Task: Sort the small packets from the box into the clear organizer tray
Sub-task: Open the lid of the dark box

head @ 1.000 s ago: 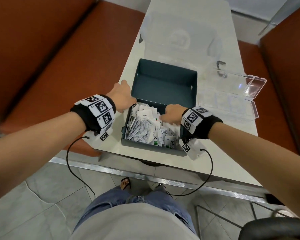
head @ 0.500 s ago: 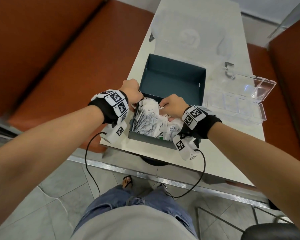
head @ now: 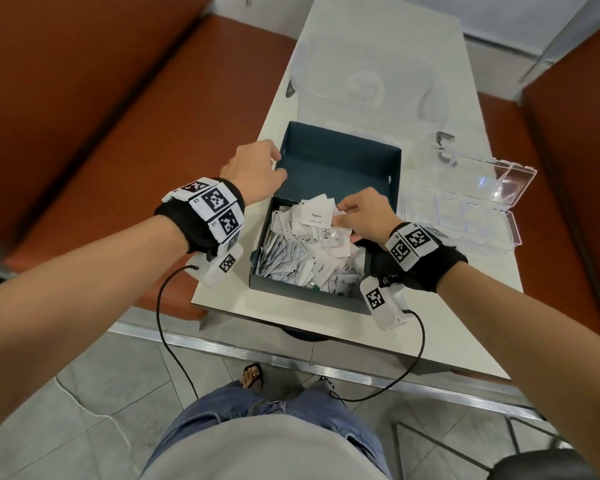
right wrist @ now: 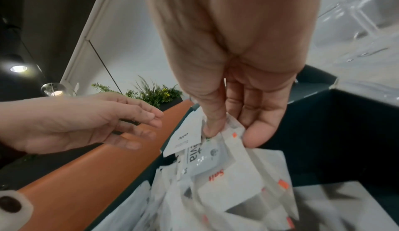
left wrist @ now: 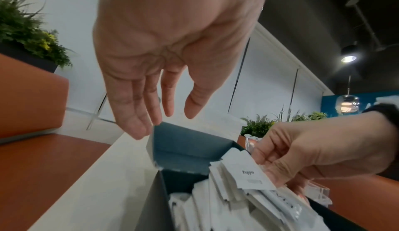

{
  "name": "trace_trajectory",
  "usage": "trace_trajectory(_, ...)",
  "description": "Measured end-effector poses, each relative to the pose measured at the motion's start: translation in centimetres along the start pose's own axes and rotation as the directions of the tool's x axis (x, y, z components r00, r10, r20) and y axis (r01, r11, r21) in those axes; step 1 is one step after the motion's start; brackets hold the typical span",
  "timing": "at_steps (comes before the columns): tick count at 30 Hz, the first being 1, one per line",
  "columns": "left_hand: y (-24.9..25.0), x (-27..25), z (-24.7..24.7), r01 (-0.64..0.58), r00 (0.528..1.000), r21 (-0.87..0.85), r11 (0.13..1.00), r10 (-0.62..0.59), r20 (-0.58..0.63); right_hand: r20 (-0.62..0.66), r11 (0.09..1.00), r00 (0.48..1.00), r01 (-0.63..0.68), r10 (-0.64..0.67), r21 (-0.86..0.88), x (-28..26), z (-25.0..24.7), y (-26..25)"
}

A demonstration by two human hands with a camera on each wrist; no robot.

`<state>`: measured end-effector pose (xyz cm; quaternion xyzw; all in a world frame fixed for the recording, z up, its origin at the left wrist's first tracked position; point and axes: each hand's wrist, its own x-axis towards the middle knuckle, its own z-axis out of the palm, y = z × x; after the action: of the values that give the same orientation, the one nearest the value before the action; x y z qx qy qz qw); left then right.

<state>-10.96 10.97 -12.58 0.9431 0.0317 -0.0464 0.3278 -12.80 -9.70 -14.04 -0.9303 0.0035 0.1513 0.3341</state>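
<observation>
A dark teal box (head: 281, 292) sits on the white table, half full of small white packets (head: 291, 258). Its open lid (head: 336, 168) lies flat behind it. My right hand (head: 343, 216) hovers over the far part of the pile. Thumb and fingers (right wrist: 211, 129) pinch a small bunch of packets, with a "Pepper" packet (head: 316, 216) (left wrist: 248, 175) at its left. My left hand (head: 278, 164) hangs at the lid's left wall with relaxed, nearly straight fingers (left wrist: 138, 125) and holds nothing. The clear organizer tray (head: 482, 237) stands right of the box, its lid (head: 492, 178) open.
The narrow white table (head: 378, 64) runs away from me between two orange benches, one on the left (head: 118, 150) and one on the right (head: 568, 168). Its near edge lies just behind the box. Cables hang from both wrist cameras.
My right hand has risen from the pile with packets pinched in it. My left hand slid forward from the box's left side to the lid's left wall and its fingers spread.
</observation>
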Motion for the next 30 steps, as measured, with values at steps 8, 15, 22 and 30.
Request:
trace_trajectory(8, 3.0, 0.1, -0.4, -0.203, 0.978, -0.182, 0.962, 0.210, 0.021, 0.030, 0.985, 0.999, -0.037, 0.033, 0.168, -1.3, -3.1, 1.4)
trace_trajectory(15, 5.5, 0.1, 0.9, -0.137, 0.974, -0.403, 0.905, 0.197, 0.109, 0.068, 0.933, 0.998, -0.021, -0.003, 0.360, -2.5, -5.6, 0.5)
trace_trajectory(22, 6.8, 0.8, 0.9, 0.214, 0.936, -0.698, 0.684, 0.060, 0.346, 0.014, 0.769, 0.999, 0.014, -0.030, 0.639, -2.6, -9.2, -2.7)
trace_trajectory(30, 7.1, 0.7, 1.7, 0.489, 0.794, -0.828, 0.274, 0.253, 0.553, 0.006, 0.709, 1.000, -0.022, 0.025, 0.705, -1.6, -9.4, -4.7)
